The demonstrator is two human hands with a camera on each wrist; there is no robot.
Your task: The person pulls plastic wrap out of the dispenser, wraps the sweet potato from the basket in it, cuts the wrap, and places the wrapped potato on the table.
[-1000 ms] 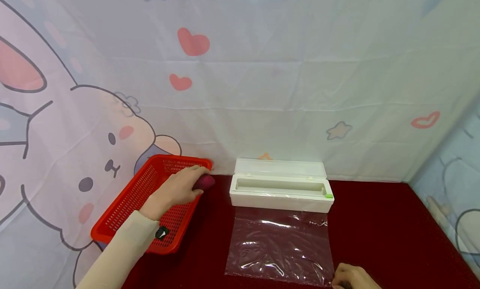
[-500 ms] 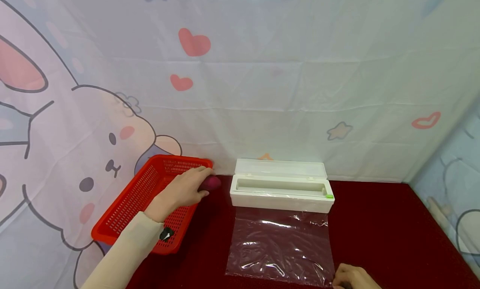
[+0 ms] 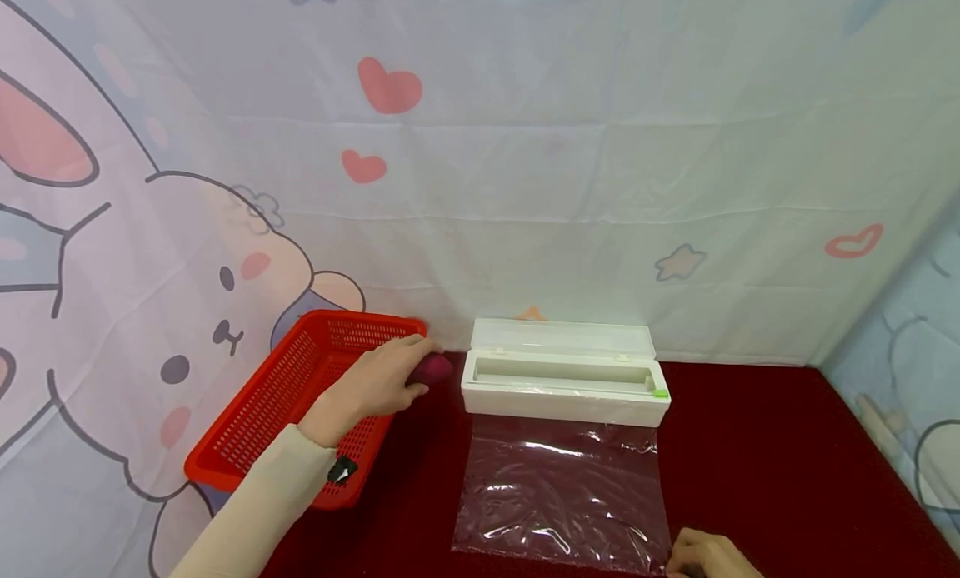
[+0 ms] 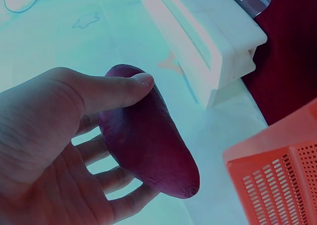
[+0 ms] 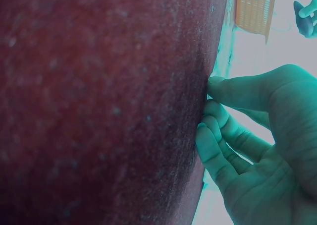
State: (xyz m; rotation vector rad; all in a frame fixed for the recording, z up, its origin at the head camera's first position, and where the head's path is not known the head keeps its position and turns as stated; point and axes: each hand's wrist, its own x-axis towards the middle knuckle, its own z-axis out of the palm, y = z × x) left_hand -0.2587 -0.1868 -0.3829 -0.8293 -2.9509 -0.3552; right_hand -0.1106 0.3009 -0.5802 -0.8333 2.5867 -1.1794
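Note:
My left hand (image 3: 378, 378) grips a dark purple-red sweet potato (image 4: 148, 136) above the right rim of the red basket (image 3: 300, 318). In the left wrist view the thumb lies across its upper end and the fingers curl behind. A white cling film box (image 3: 562, 401) stands with its lid up, and a sheet of cling film (image 3: 558, 495) stretches from it over the dark red cloth. With thumb and fingertips my right hand (image 3: 708, 555) pinches the near right corner of that film, low by the cloth; the film between the fingertips hardly shows.
The red perforated basket stands at the left, with a small black object (image 3: 342, 470) at the left cuff over its near side. A printed fabric backdrop (image 3: 525, 186) closes off the back. A green slider (image 3: 660, 393) sits on the box's right end.
My left hand has moved a little to the right with the sweet potato, from the basket's rim toward the cling film box. The right hand and the film stay in place.

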